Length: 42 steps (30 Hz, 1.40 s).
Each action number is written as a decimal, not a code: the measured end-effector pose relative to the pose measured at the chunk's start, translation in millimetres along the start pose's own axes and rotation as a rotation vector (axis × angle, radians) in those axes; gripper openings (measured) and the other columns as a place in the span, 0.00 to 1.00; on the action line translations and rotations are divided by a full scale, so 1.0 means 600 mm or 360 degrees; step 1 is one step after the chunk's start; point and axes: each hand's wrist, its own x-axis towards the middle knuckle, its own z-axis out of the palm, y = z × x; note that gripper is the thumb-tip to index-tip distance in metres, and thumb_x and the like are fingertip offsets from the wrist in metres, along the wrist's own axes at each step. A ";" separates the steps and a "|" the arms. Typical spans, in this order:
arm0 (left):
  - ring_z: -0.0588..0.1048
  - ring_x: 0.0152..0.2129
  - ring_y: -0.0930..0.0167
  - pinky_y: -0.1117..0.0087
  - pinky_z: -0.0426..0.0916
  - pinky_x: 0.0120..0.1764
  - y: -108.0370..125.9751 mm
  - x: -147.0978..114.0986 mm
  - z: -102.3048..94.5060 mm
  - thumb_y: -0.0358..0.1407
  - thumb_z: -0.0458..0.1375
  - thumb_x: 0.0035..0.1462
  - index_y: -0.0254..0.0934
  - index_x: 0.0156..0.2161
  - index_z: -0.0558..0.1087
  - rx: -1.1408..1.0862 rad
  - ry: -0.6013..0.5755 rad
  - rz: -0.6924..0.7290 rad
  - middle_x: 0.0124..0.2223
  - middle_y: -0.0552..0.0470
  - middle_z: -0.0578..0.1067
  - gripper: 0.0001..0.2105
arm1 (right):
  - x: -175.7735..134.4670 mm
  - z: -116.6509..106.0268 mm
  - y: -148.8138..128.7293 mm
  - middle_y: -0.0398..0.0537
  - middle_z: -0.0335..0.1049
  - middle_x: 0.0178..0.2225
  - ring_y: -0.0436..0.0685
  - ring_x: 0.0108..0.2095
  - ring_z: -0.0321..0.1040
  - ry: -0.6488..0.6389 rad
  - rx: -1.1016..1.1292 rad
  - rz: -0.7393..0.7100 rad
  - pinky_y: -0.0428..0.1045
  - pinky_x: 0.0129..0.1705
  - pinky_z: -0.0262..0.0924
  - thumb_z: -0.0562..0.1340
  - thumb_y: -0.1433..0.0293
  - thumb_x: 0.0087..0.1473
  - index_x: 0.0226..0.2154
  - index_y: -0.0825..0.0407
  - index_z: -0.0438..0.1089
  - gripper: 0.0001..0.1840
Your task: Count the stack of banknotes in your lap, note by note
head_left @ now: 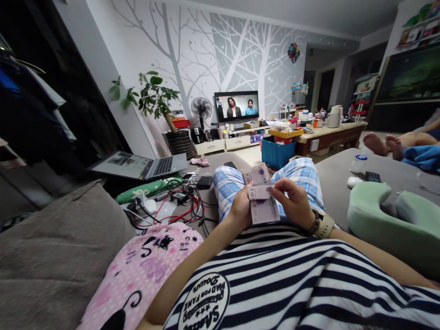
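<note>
- Well left of the banknotes (265, 215) and beyond them, an open laptop (137, 166).
- Left of the banknotes, tangled cables (194, 201) on the sofa (338, 176).
- At the banknotes' left edge, the left hand (240, 208), closed on them; the fingers beneath are hidden.
- The banknotes are above the lap, between both hands, their long axis running away from the body. Across their middle lies a narrow strip (260, 193), its long axis side to side; whether it is a folded note or a separate one, I cannot tell.
- At the banknotes' right side, the right hand (294, 204), thumb and fingertip pinching the strip's right end. The strip stretches leftward from this grip; the left hand is nearer its other end.
- Just right of the banknotes, a watch (324, 224); farther right, a neck pillow (367, 208).
</note>
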 end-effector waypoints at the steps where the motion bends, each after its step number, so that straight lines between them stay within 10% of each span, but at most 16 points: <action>1: 0.82 0.32 0.62 0.62 0.77 0.40 0.001 0.000 0.000 0.37 0.53 0.65 0.30 0.48 0.77 -0.0013 0.0003 -0.0014 0.34 0.44 0.83 0.15 | 0.000 0.000 -0.001 0.41 0.67 0.24 0.52 0.26 0.61 -0.0010 -0.0003 -0.0001 0.49 0.30 0.60 0.63 0.62 0.61 0.32 0.48 0.71 0.09; 42: 0.83 0.34 0.59 0.57 0.78 0.44 -0.005 -0.003 0.007 0.29 0.57 0.57 0.26 0.45 0.78 0.0041 0.0126 0.0129 0.35 0.41 0.83 0.13 | -0.005 0.000 0.003 0.39 0.65 0.21 0.51 0.24 0.60 0.0064 0.0134 0.0120 0.49 0.30 0.56 0.60 0.59 0.64 0.26 0.49 0.67 0.17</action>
